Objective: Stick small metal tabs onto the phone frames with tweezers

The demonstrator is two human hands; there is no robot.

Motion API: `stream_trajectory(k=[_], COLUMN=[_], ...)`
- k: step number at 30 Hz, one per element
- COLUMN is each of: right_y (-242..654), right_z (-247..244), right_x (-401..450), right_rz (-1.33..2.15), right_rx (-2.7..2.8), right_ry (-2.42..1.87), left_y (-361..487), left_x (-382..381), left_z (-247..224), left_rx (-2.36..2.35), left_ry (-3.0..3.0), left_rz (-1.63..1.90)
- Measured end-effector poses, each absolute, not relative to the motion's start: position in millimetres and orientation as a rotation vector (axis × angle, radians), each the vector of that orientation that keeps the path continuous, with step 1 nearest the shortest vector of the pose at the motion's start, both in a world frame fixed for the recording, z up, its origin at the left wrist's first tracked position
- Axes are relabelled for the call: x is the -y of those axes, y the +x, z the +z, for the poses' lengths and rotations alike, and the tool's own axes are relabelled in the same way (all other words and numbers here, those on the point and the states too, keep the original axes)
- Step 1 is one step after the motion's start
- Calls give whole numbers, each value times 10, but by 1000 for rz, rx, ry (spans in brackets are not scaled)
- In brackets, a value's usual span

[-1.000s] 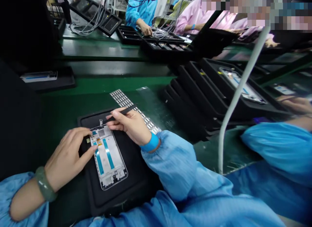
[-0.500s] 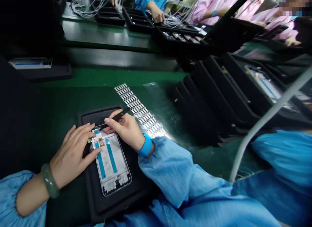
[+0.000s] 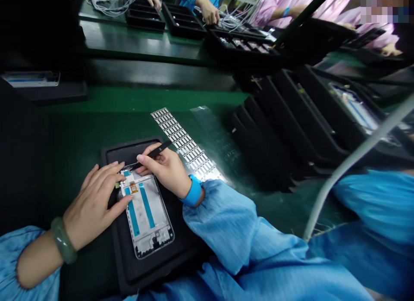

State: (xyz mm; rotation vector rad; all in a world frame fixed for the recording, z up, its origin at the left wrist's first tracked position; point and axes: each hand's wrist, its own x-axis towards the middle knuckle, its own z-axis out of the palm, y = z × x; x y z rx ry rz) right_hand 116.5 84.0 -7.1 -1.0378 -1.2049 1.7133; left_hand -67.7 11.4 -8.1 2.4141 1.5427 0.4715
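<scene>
A phone frame (image 3: 147, 214) with blue strips and a small orange flex piece lies in a black foam tray (image 3: 123, 271). My left hand (image 3: 93, 202) rests along its left edge, fingers stretched out and touching the upper left corner, thumb on the frame's side. Pinched in my right hand (image 3: 164, 169) are black tweezers (image 3: 158, 150), their tips down at the top end of the frame. My right fingers partly hide that top end. Just beyond my right hand lies a sheet of small white stickers (image 3: 186, 141).
Black foam trays (image 3: 284, 128) stand stacked at the right, with another phone frame (image 3: 352, 105) on top. A pale curved tube (image 3: 336, 171) crosses there. Another frame (image 3: 32, 79) sits at the far left. Co-workers' hands (image 3: 208, 11) and cables (image 3: 113, 5) are across the bench.
The view has shifted slightly. My left hand stays on the phone frame, and the tweezers in my right hand remain at its top end with hardly any visible movement.
</scene>
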Motion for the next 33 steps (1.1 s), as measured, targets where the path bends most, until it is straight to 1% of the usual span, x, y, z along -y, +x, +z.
stream_trajectory(k=[19,29,33], right_y=[1164,1162,1172], right_z=[-57,-70,-30], right_x=[-819,-812,-773], right_rz=[1670,1647,1528], right_rx=[1261,1356,1390], right_ry=[-1049,-1028,-1035], left_y=[-689,-591,-525], left_x=[-133,-125,-104], left_z=[-106,19,74], left_rx=[-1521,-1586,-1631], left_ry=[2516,2681,2727], left_rz=[457,281,242])
